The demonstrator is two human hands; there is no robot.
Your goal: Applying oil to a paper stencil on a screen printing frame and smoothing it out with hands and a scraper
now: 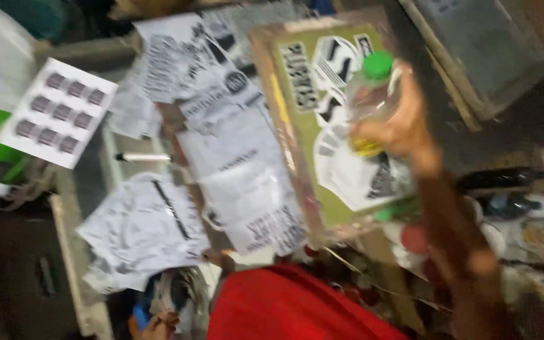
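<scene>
Your left hand [158, 324] sits at the bottom edge of the view, only partly in frame; its fingers look curled, but blur and cropping mean you cannot tell whether it grips anything. Just above it lies a crumpled printed sheet [143, 230], and further up and to its left a white card with rows of dark stickers [58, 113]. A white marker [143, 157] lies between that card and the crumpled sheet. To the right of your left hand, your red sleeve [291, 305] fills the lower middle. Above it, long printed paper sheets [234, 157] overlap across the work surface.

Your right hand [398, 129] is raised at the upper right, fingers wrapped firmly around a clear plastic bottle [369, 94] with a green cap [378, 65]. The bottle stands roughly upright in that grip. Directly behind and below the hand lies a framed olive-green board [297, 151] carrying black-and-white graphics. Right of your forearm, cans and containers [524, 220] are too blurred to identify.
</scene>
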